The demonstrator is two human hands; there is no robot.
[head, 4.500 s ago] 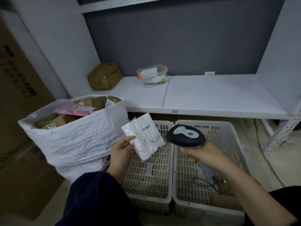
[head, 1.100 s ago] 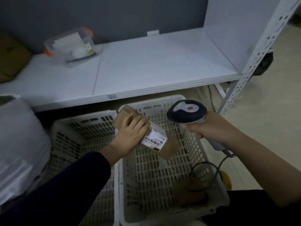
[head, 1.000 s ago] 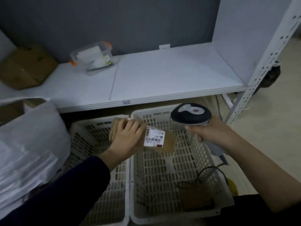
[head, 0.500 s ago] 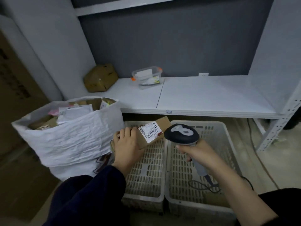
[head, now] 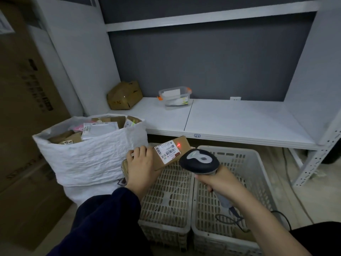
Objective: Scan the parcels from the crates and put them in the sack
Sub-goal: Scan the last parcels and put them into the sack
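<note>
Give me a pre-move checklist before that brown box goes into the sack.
1. Left hand grips the brown cardboard parcel: ok.
2. Right hand holds the black handheld scanner: ok.
3. Red scanner dot on the barcode of the white label: not ok, it sits on bare cardboard beside the label.
4. Scan registered: cannot tell.
5. White woven sack mouth open: ok.
6. Room left in the sack: cannot tell, parcels reach the rim.

2 crates [head: 167, 196] – 1 sack [head: 88, 156] – 1 scanner [head: 200, 162], 1 held parcel [head: 170, 151]
</note>
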